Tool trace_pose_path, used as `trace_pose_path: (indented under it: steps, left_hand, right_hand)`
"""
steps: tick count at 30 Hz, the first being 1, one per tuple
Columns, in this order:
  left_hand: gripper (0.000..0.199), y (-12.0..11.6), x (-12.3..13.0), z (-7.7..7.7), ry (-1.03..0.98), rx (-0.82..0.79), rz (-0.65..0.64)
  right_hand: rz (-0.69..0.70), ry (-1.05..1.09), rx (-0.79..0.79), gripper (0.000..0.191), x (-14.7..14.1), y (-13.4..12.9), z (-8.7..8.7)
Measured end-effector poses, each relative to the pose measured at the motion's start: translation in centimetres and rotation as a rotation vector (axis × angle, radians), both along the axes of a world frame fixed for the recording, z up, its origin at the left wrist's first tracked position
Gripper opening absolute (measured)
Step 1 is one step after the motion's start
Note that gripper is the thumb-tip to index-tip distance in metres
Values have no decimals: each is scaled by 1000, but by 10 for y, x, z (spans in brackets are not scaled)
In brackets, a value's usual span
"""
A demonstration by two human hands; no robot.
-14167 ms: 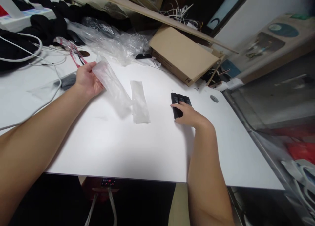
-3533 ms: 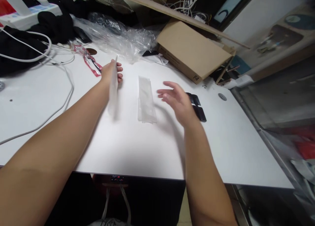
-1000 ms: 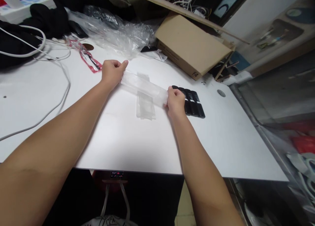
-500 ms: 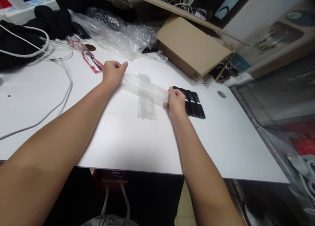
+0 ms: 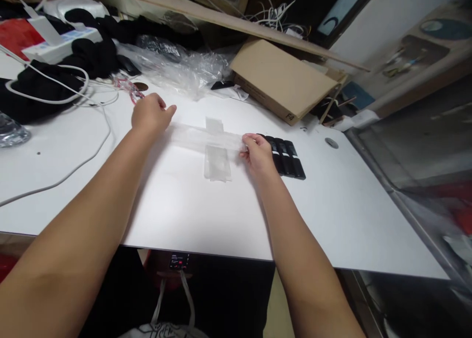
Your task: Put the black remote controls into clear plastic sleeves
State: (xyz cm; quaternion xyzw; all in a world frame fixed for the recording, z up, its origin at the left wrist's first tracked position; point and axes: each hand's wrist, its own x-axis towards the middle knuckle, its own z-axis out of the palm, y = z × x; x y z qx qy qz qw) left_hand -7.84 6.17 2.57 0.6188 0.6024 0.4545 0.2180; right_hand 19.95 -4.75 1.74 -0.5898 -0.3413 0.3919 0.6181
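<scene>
- Held clear sleeve (image 5: 199, 137): blurred; left end indistinct at left hand (image 5: 151, 114), grip there undetermined. Right end partly covered by fingers of right hand (image 5: 258, 151).
- Flat clear sleeves (image 5: 217, 163): middle crossed by held clear sleeve; count undetermined.
- Black cases (image 5: 289, 158): leftmost partly behind right hand; label print too small to read.
- Red-edged packet (image 5: 127, 86): lower end hidden by left hand.
- Cardboard box (image 5: 283, 77): fine side print illegible.
- Small screen (image 5: 179, 261): text unreadable.
- Plastic bundle (image 5: 13, 130): cut off by left edge.
- Printed carton (image 5: 424, 48): blurred.
</scene>
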Motion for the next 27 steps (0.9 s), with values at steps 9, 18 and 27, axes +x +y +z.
trace_pose_path:
  steps: [9,18,27]
  left_hand:
    - [84,-102,58,13,460,325,-698]
    - [74,-93,53,-2,557,314,-654]
    - [56,-90,51,-3,573,344,-629]
  right_hand:
    - [272,-89,63,31,-19,-13,10]
    - [386,35,6,27,-31,-22,22]
    - [465,88,-91,32,-31,-28,28]
